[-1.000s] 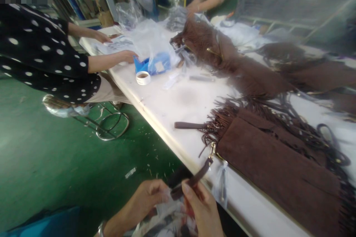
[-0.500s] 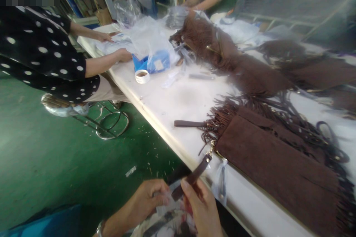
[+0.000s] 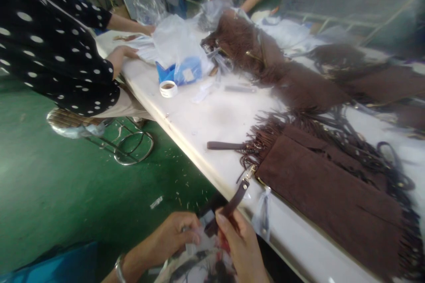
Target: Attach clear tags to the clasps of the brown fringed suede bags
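Note:
My right hand (image 3: 241,243) pinches the end of a dark brown leather wrist strap (image 3: 234,200) between thumb and fingers. A metal clasp (image 3: 249,172) joins the strap to the corner of a brown fringed suede bag (image 3: 325,194), which lies flat along the near table edge. Just left of the strap's end, my left hand (image 3: 179,234) is closed on a small clear plastic piece (image 3: 206,219), perhaps a little sleeve. The plastic is close against the strap's tip; whether it goes around it I cannot tell.
A clear-wrapped zipper pull (image 3: 264,214) hangs by the bag. Another strap (image 3: 226,146) lies on the white table (image 3: 186,128). Farther off are a tape roll (image 3: 168,89), a blue box (image 3: 189,71) and more brown fringed bags (image 3: 299,84). A co-worker (image 3: 56,53) stands left, near a stool (image 3: 75,124).
The clear plastic has come closer to the strap's tip, while both my hands have barely moved. The co-worker at left has leaned in, their hands shifting over the white material.

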Tool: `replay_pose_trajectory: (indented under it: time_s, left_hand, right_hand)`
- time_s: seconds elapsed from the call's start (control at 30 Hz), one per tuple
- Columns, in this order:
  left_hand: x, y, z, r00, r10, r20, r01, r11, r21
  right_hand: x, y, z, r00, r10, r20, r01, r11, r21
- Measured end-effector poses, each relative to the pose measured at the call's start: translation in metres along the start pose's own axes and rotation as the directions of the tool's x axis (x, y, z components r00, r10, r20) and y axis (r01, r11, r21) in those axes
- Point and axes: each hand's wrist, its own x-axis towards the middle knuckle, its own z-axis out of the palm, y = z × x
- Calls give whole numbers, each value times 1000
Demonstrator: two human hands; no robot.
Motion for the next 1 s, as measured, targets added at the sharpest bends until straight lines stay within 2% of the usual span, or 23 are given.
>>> replay_pose_trajectory:
  time_s: [0.2, 0.47, 0.63, 0.8, 0.93, 1.0]
  left_hand:
    - [0, -5, 0, 997, -75, 24, 76, 996, -43]
    - [3, -1, 2, 999, -42, 3, 42, 998, -40]
    - [4, -7, 12, 995, -80, -64, 66, 980, -189]
    - [6, -16, 29, 978, -99, -182, 26, 930, -368]
    - [11, -22, 42, 982, -116, -151, 17, 844, -536]
    - [14, -24, 46, 989, -84, -120, 3, 832, -554]
  right_hand:
    - [0, -3, -2, 1000, -30, 3, 31, 994, -107]
    - [-1, 2, 0, 1000, -18, -22, 16, 996, -86]
    - [-1, 3, 2, 997, -13, -76, 7, 997, -77]
    - [-1, 11, 0, 994, 5, -107, -13, 997, -75]
    - [4, 21, 1, 990, -4, -144, 6, 1000, 15]
    - [7, 25, 4, 991, -15, -134, 24, 997, 67]
